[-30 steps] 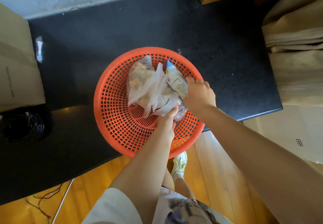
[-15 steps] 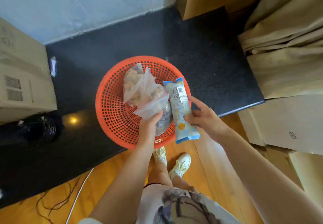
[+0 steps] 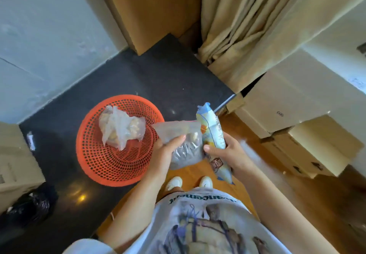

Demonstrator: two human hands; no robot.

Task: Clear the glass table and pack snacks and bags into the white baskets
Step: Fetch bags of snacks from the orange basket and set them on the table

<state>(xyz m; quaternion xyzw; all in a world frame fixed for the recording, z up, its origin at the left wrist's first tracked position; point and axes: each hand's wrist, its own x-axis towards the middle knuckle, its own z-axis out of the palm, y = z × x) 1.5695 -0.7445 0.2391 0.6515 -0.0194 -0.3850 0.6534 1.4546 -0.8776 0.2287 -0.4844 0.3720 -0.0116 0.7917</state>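
My left hand (image 3: 165, 152) grips a clear zip bag (image 3: 182, 144) with dark contents, held above the wooden floor just right of the orange basket (image 3: 99, 162). My right hand (image 3: 227, 152) holds a long blue and white snack packet (image 3: 213, 134) upright beside that bag. One clear plastic bag of pale snacks (image 3: 120, 128) still lies in the orange basket, which stands on the black glass table (image 3: 150, 75).
Cardboard boxes (image 3: 309, 144) are stacked on the floor at right, and another box (image 3: 15, 166) sits at the table's left end. A beige curtain (image 3: 247, 25) hangs behind. A black bag (image 3: 29, 208) lies at lower left, a small wrapper (image 3: 30, 140) near the left box.
Both hands lifted the zip bag and the snack packet out of the orange basket and drew them toward my body. The view swung up and right.
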